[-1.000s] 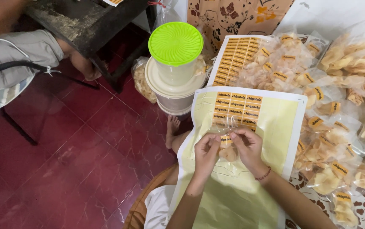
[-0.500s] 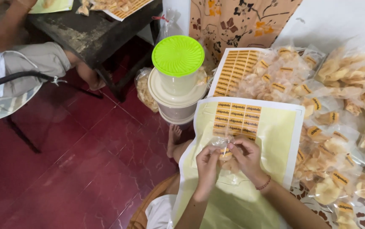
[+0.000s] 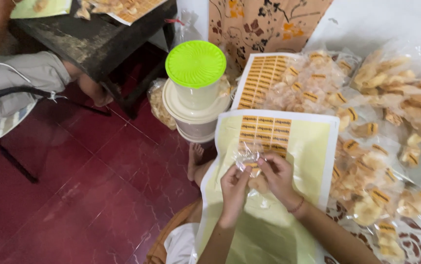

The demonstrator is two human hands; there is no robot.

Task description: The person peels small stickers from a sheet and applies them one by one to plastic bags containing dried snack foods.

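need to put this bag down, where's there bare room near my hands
Free: the pale yellow part of the sticker sheet right of both hands, and the red floor to the left. Crowded: the snack bags on the right.

My lap sheet (image 3: 288, 195) is pale yellow-green, with orange stickers (image 3: 265, 132) at its top edge. The jar lid (image 3: 195, 63) is lime green, the floor (image 3: 73, 195) dark red, the cloth (image 3: 264, 24) brown floral.

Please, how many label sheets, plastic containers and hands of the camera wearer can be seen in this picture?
Label sheets: 3 (lap, floor, table)
Plastic containers: 2 (green-lidded, white)
Wearer's hands: 2 (left, right), both on a small clear bag
Total: 7
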